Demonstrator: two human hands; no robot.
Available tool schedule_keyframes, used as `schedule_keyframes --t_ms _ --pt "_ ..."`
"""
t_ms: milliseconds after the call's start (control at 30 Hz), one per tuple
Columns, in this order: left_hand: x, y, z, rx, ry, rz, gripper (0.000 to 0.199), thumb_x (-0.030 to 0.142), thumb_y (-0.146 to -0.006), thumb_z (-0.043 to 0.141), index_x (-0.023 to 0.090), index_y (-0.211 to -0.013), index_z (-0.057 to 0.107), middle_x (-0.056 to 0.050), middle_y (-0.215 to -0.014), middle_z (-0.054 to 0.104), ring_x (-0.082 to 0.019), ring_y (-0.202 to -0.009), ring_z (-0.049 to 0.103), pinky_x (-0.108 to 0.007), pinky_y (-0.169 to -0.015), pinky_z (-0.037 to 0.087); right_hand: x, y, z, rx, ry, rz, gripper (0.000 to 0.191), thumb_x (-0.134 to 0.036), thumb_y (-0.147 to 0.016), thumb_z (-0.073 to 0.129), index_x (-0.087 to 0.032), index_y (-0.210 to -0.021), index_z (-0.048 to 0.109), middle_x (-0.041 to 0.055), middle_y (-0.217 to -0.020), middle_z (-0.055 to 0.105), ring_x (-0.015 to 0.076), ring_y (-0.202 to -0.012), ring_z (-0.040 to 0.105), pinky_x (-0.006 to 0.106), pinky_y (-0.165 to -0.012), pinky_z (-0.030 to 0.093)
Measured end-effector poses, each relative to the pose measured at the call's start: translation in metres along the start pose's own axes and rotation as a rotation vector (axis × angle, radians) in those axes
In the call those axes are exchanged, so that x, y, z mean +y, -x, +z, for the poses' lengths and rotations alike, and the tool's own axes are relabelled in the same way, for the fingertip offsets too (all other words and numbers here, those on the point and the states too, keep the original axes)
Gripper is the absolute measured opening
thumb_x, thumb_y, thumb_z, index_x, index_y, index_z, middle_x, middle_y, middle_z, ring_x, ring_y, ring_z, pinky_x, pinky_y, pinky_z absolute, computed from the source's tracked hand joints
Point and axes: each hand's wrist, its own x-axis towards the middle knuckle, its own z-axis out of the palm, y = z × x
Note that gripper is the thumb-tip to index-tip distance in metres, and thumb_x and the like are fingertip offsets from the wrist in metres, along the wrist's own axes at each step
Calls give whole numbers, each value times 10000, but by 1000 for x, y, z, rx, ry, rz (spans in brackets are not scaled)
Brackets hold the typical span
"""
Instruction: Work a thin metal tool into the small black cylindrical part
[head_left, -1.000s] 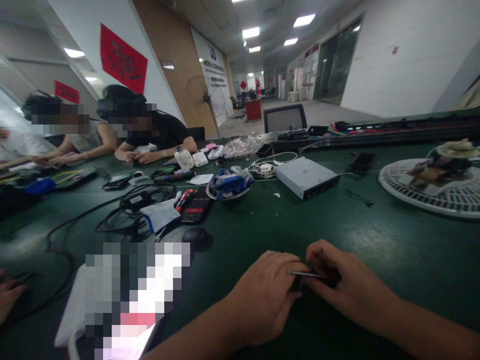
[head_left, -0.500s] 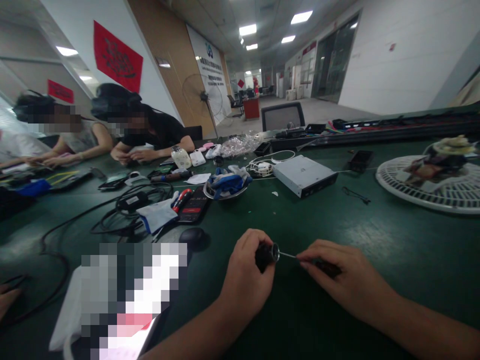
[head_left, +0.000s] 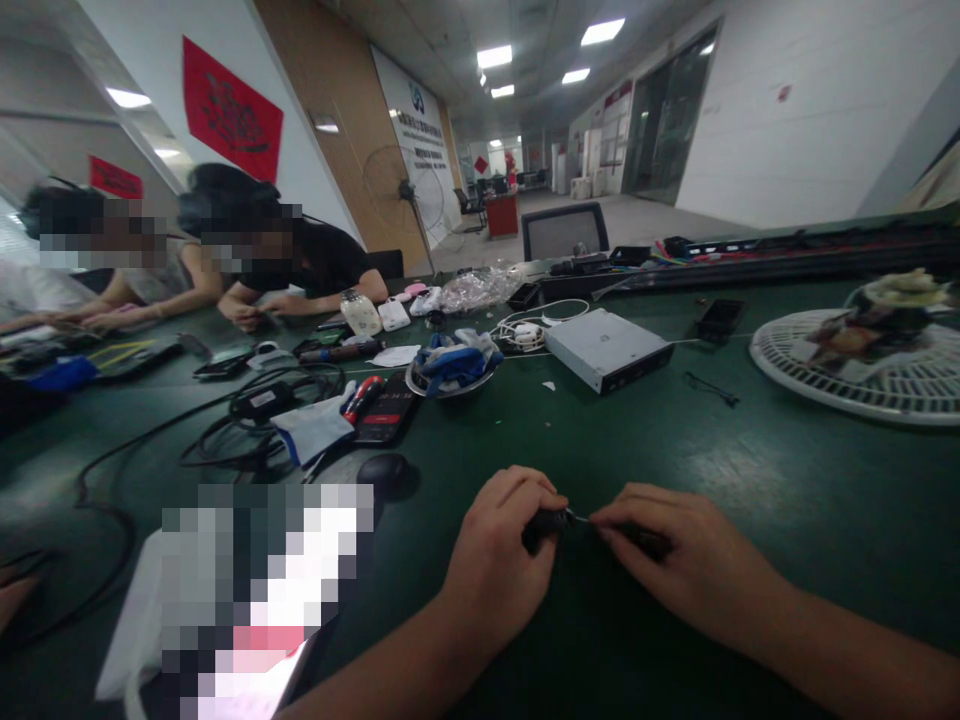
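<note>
1. Green tabletop [head_left: 637, 440], spreading beneath everything else listed here.
2. White slatted round cover [head_left: 787, 375] at the far right, with bulky debris resting on it.
3. Silver metal box [head_left: 607, 345], lying flat beyond the hands, its black front edge facing the near side.
4. Bowl [head_left: 450, 393], left of the box, heaped with blue-and-white cloth [head_left: 459, 360].
5. Left hand [head_left: 499, 550], fingers curled around a dark part and grasping it.
6. Right hand [head_left: 679, 545], thumb and fingertips pinching a thin tool.
7. Black mouse [head_left: 386, 475], left of the left hand.
8. Dark part [head_left: 546, 523], mostly hidden in the left hand, its end pointing right.
9. Thin tool [head_left: 652, 542], metal shaft reaching that end; whether it enters, I cannot tell.
</note>
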Motion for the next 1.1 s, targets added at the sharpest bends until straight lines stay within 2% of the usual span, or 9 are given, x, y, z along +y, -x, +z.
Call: schedule_keyframes --t_ms 133,300,400,500,600,800,933,1033,1100 --pt "0 1 1 1 10 10 319 -41 -734 608 199 -940 646 -36 -1040 643 -197 -999 619 -376 -882 517 -2 1 0 -4 -23 -46 221 -178 -921 537 -232 -1048 709 24 -889 692 127 -698 638 252 -601 483" --pt "1 0 0 28 -3 -33 305 -23 -770 590 205 -969 631 -37 -1052 640 -191 -1000 617 -367 -888 514 -5 0 -2 32 31 140 155 -235 -915 560 -233 -1020 674 -1 -783 687 132 -641 629 254 -570 457" --pt "0 -1 0 57 -15 -98 308 -5 -787 598 216 -1002 615 -23 -1040 640 -182 -976 616 -357 -866 514 -8 0 -1 21 127 184 99 -307 -901 592 -233 -923 655 -16 -671 640 139 -565 591 261 -507 396" --pt "-2 -1 1 83 -27 -140 317 14 -798 609 225 -1034 607 -14 -1033 642 -184 -968 615 -362 -859 512 -8 2 4 15 212 130 144 -374 -844 677 -238 -871 641 -8 -692 651 159 -583 601 270 -510 378" --pt "-3 -1 1 84 -33 -152 327 12 -786 609 222 -1037 610 -18 -1029 644 -189 -958 617 -363 -843 514 -6 4 8 -20 247 66 135 -350 -825 706 -241 -870 642 -7 -713 665 162 -590 603 271 -518 368" --pt "-1 -3 0 48 -26 -167 307 10 -767 609 215 -994 630 -18 -998 657 -189 -926 623 -356 -822 516 -2 3 5 -103 34 151 137 -308 -812 756 -238 -865 651 -43 -697 679 126 -583 615 233 -513 383" --pt "0 -3 -1 1 8 -165 329 9 -770 614 224 -1017 638 -14 -1021 658 -186 -949 621 -356 -838 514 1 3 3 -59 -92 165 155 -330 -794 788 -221 -807 679 -40 -674 681 118 -580 615 230 -520 396" --pt "1 -3 -1 -38 30 -136 326 11 -769 632 219 -1019 643 -18 -1035 654 -184 -967 621 -359 -864 512 2 1 1 -13 -163 164 43 -279 -864 717 -242 -883 726 -35 -705 699 113 -589 618 230 -528 416" --pt "1 -3 -1 -66 49 -103 318 11 -765 647 212 -1011 644 -21 -1036 654 -181 -969 624 -351 -866 515 2 0 0 6 -191 119 88 -238 -901 668 -260 -945 741 -25 -767 714 116 -636 636 232 -561 449"
